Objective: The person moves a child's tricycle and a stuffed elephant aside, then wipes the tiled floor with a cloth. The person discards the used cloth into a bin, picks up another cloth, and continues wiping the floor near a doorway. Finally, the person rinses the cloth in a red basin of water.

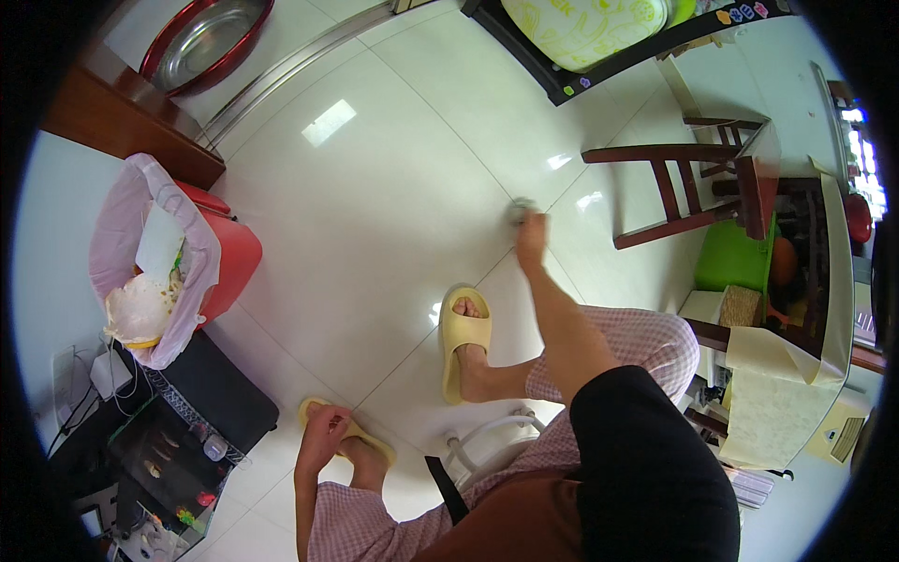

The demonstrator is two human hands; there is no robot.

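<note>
My right hand [532,239] is stretched out low over the white tiled floor [393,232]. Its fingers are closed on a small greyish object [521,208], too blurred to name. Whether that object touches the floor I cannot tell. Over the yellow slipper [383,449] on my left foot hangs my left hand [324,432], fingers loosely curled; nothing shows in it. Nearer my right arm is the other yellow slipper [453,341], worn on my right foot. Beneath me part of a white stool [484,449] with a curved tube shows.
A lined red bin [235,260] holding waste stands left, by a glass tank [161,456]. A red-rimmed metal basin [207,49] sits beyond a door track [295,60]. To the right are a wooden chair [664,186] and a green box [730,256]; a black rack [555,88] stands ahead.
</note>
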